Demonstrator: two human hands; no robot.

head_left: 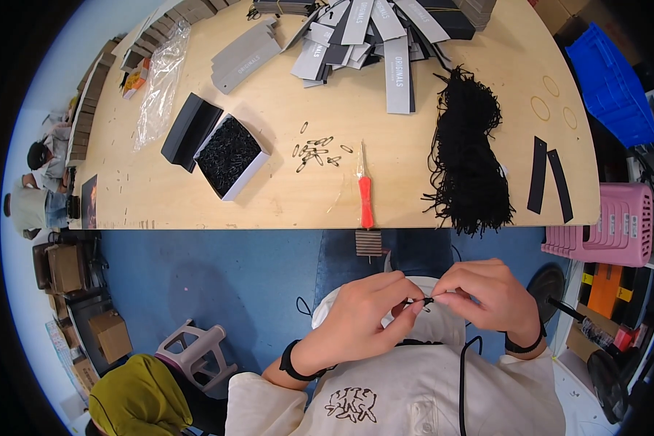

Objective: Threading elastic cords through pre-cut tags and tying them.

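Note:
Above my lap, just off the table's front edge, my left hand (374, 309) and my right hand (487, 294) meet with fingertips pinched. Between them is a short piece of thin black cord (428, 300); something small seems to hang from it, too tiny to make out. On the table ahead lies an awl-like tool (365, 200) with a red handle and a thin pointed shaft. Several loose small pins (314, 154) are scattered left of it. A bundle of black cords (469, 152) lies to the right.
An open box (230, 190) full of small black pieces sits left on the table (283, 207). Grey and black tags (398, 76) are heaped at the back. Two black strips (537, 178) and rubber bands (541, 108) lie right. A pink stool (621, 221) and blue crate (610, 83) stand beyond.

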